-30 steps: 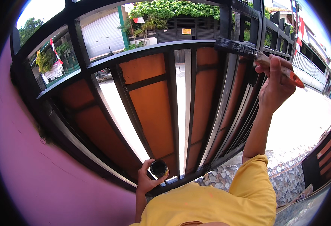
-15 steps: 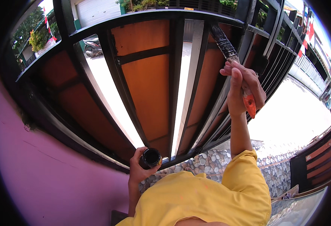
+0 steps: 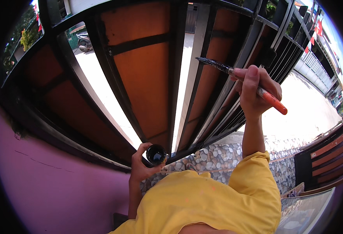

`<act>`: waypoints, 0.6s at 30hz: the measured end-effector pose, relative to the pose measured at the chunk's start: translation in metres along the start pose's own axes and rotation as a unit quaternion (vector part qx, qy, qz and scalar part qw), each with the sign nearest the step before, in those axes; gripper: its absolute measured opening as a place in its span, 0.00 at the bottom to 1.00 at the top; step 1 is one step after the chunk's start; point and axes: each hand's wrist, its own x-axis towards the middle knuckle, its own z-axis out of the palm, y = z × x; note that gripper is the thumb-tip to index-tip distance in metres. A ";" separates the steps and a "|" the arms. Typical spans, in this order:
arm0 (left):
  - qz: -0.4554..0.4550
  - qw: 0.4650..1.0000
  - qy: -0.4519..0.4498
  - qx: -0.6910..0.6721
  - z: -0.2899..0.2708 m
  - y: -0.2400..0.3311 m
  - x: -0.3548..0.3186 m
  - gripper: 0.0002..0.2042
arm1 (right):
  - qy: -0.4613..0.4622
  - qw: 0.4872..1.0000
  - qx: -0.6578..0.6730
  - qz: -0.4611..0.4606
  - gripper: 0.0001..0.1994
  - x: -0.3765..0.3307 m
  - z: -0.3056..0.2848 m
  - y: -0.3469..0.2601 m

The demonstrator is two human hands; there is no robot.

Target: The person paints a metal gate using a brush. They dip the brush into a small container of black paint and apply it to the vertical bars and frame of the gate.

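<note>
In my right hand (image 3: 259, 87) is a paintbrush (image 3: 272, 100) with an orange handle, my fingers closed round it near the bristles. The bristles are coated in black paint and point left, in front of a metal gate (image 3: 174, 78) with black bars and orange-brown panels; whether they touch a bar I cannot tell. My left hand (image 3: 141, 165) is wrapped round a small dark can (image 3: 156, 155), held low near the gate's bottom edge. The can's open mouth faces up, and dark, glossy liquid shows inside.
A pink wall (image 3: 50, 175) with a crack stands at the left. Pebble-patterned tiles (image 3: 218, 158) lie below the gate. At the right are a brown slatted panel (image 3: 331, 160) and a glass-like pane (image 3: 306, 212). Beyond the bars a motorcycle (image 3: 85, 42) is parked.
The brush has come down from the upper part of the gate and turned from pointing up to pointing left. My view has shifted slightly; the left hand still holds the can.
</note>
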 end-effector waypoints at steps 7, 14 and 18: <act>0.005 1.000 0.004 0.006 0.002 -0.005 -0.001 0.30 | 0.022 0.976 -0.008 -0.215 0.13 0.049 0.015 0.009; 0.004 1.000 0.030 0.003 0.002 -0.007 -0.006 0.29 | -0.067 0.977 -0.101 -0.176 0.09 -0.027 0.005 0.011; 0.008 0.999 0.035 0.011 -0.005 -0.009 -0.008 0.29 | -0.107 0.989 -0.102 -0.024 0.08 -0.065 -0.005 -0.006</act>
